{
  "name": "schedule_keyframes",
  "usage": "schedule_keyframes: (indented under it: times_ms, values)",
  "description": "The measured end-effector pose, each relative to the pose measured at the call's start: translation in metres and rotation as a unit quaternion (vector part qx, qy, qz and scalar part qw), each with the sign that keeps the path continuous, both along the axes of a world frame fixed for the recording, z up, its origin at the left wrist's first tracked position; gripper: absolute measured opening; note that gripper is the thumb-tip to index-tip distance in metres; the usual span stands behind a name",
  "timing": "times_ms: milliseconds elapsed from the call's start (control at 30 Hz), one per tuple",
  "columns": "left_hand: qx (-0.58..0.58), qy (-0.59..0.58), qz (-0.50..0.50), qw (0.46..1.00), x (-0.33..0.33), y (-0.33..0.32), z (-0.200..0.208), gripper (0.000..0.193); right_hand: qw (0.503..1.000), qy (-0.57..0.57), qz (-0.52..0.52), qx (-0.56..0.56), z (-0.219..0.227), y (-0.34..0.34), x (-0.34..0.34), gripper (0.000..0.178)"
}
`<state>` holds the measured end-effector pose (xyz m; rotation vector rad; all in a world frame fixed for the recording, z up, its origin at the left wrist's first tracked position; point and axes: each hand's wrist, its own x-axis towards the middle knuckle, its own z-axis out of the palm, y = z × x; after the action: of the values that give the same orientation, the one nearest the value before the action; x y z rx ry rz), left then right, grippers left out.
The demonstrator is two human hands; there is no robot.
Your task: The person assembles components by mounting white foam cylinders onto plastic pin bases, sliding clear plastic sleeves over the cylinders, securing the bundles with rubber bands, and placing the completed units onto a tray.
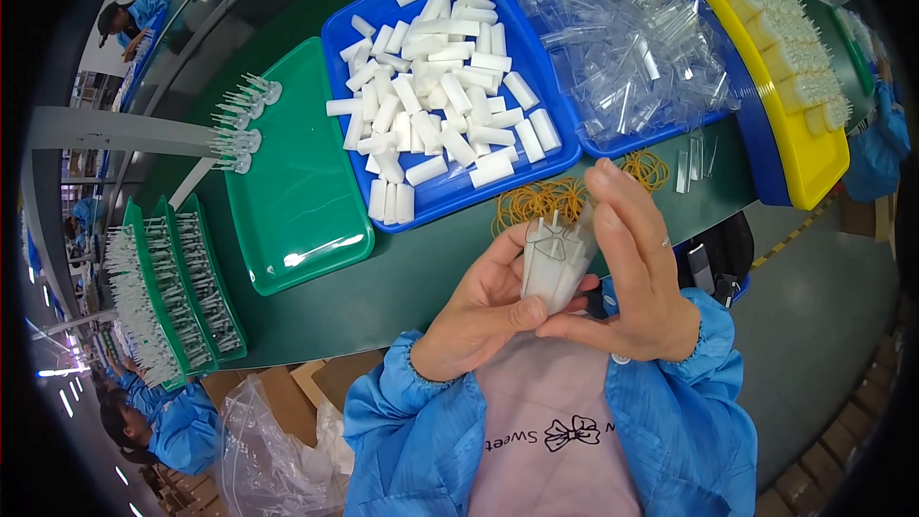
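Observation:
My left hand [479, 311] is wrapped round a white, partly translucent block-like piece [549, 278] with thin prongs on its upper end. My right hand [637, 273] is beside it, fingers stretched upward and apart, its thumb near the piece's lower end. Something clear shows along the piece's right side, by the right fingers; its exact form is hard to make out. Just beyond the hands, yellow-brown rubber bands [538, 199] lie in a heap on the green table [402, 273]. A few clear strips [694, 163] lie to the right.
Ahead, a blue tray [436, 196] holds white cylinders; another blue tray [613, 146] holds clear plastic pieces. A yellow tray [814, 177] of pronged pieces stands right. Left are a green tray [302, 230] and green racks [158, 278] of pronged pieces. Co-workers [177, 426] sit farther off.

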<state>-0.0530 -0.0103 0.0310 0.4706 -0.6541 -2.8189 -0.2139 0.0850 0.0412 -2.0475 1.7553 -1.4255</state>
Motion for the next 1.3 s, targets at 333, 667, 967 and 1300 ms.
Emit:
schedule_keyframes:
  times_ms: [333, 667, 967, 1300]
  values:
    - [-0.012, 0.002, -0.062, 0.998, 0.0, 0.0, -0.014, 0.076, 0.998, 0.041, -0.015, 0.052, -0.006, -0.003, 0.001, 0.085]
    - [0.133, -0.018, -0.033, 0.99, -0.005, 0.002, -0.019, 0.049, 0.991, -0.013, 0.063, 0.115, -0.007, -0.006, 0.004, 0.09]
    - [0.159, -0.056, -0.054, 0.984, -0.007, 0.005, -0.022, 0.047, 0.983, -0.081, 0.114, 0.123, -0.012, -0.007, 0.004, 0.098]
    - [0.161, -0.039, -0.075, 0.983, -0.008, 0.002, -0.022, 0.048, 0.982, -0.087, 0.112, 0.123, -0.01, -0.007, 0.002, 0.095]
